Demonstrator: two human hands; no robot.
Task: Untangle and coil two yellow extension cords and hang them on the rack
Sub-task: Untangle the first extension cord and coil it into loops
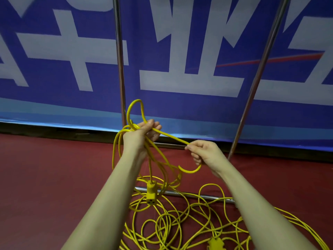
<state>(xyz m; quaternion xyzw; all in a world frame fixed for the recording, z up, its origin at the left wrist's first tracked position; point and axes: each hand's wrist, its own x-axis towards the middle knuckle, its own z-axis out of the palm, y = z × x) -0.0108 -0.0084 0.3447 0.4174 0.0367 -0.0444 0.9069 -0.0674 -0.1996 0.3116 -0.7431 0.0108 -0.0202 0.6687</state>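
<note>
The left hand [142,132] grips gathered loops of yellow cord [158,154]; the right hand [201,153] pinches the next length beside it. The cord looks light, limp, and snag-prone, best held by short lengths. Below the hands, the tangle [180,222] sprawls over red floor [54,177] around the rack [182,193], before a blue banner [180,51].

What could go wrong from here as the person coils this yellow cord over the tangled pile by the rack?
1. The left hand holds several uneven loops; one could slip off and undo the coil.
2. The strand in the right hand runs down into the tangled pile, so pulling may tighten a knot.
3. The dangling socket end may snag the rack's floor bar.
</note>
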